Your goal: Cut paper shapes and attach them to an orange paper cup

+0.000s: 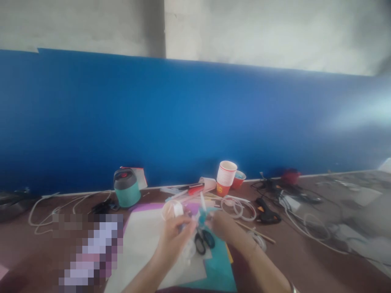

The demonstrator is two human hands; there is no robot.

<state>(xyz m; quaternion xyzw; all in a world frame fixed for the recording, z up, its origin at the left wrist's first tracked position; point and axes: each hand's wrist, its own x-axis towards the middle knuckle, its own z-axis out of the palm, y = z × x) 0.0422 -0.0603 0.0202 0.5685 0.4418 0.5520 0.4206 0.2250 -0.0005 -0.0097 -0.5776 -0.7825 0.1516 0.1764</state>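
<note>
My left hand (177,230) is over white sheets (143,240), thumb and fingers drawn together around something small and pale that blurs out. Just behind its fingers is a round, pale, see-through piece (168,209) with a white block (178,209) at its edge; whether the hand touches them is unclear. My right hand (222,225) is closed, its fingertips at a small teal piece (202,217), apparently pinching it, though blur hides the grip. Scissors with dark handles (204,241) lie between the hands. A teal sheet (218,264) lies under the right forearm.
Behind the hands stand stacked paper cups (226,179), a red cup (239,179) and a teal-and-grey container (127,189). Coiled clear tubing (238,209), a black glue gun (267,211) and a wooden stick (259,232) lie right. Cables (314,240) cross the table; a blue partition (183,122) rises behind.
</note>
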